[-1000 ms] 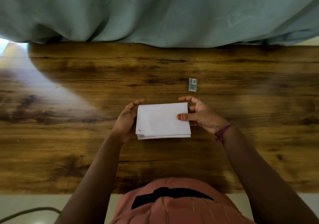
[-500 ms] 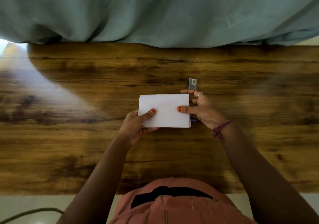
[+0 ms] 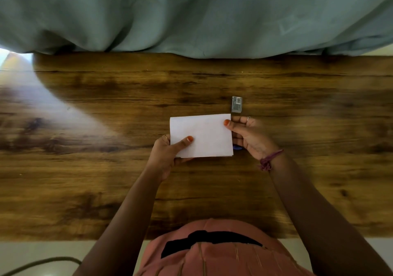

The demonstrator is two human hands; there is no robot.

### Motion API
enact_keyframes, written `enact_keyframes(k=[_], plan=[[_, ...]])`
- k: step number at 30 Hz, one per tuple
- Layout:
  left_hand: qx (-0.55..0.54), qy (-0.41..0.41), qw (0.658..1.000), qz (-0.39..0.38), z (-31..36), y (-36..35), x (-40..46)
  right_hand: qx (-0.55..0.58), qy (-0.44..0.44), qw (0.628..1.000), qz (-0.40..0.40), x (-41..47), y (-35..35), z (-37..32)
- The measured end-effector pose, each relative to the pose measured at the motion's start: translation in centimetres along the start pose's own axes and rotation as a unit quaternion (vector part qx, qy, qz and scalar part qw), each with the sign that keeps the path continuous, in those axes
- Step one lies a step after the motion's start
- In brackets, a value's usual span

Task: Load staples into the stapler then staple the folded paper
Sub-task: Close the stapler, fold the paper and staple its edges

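A white folded paper [image 3: 202,135] is held up over the middle of the wooden table [image 3: 106,105]. My left hand [image 3: 168,154] grips its lower left corner, thumb on top. My right hand [image 3: 251,137] pinches its right edge near the top corner. A small blue thing [image 3: 237,147], probably the stapler, peeks out under the paper's lower right corner; most of it is hidden. A small grey staple box [image 3: 236,104] lies on the table just beyond my right hand's fingertips.
A grey-green cloth [image 3: 191,14] hangs along the table's far edge. The table's near edge runs just in front of my body. A dark cable [image 3: 42,263] lies on the pale floor at the lower left. Bright light falls on the table's left part.
The paper has been lifted and carried away from me, toward the staple box. My left thumb came round onto its front face. My right hand kept its pinch on the right edge.
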State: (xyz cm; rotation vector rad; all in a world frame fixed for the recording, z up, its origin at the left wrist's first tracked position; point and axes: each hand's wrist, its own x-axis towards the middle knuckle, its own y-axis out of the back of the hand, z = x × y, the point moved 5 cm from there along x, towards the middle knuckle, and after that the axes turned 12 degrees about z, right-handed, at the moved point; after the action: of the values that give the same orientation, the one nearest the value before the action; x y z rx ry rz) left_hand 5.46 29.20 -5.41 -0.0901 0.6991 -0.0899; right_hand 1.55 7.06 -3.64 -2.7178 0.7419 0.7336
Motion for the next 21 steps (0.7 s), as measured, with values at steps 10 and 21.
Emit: enact_keyframes(k=[10,21], plan=[[0.276,-0.243,0.926,0.091,4.6,1.1,-0.1,-0.077,0.035,0.996,-0.002,-0.6,0.1,-0.5],[0.532,-0.351,0.758,-0.142,8.8,-6.8,-1.1,-0.154,0.065,0.981,-0.096,-2.2,-2.2,-1.4]])
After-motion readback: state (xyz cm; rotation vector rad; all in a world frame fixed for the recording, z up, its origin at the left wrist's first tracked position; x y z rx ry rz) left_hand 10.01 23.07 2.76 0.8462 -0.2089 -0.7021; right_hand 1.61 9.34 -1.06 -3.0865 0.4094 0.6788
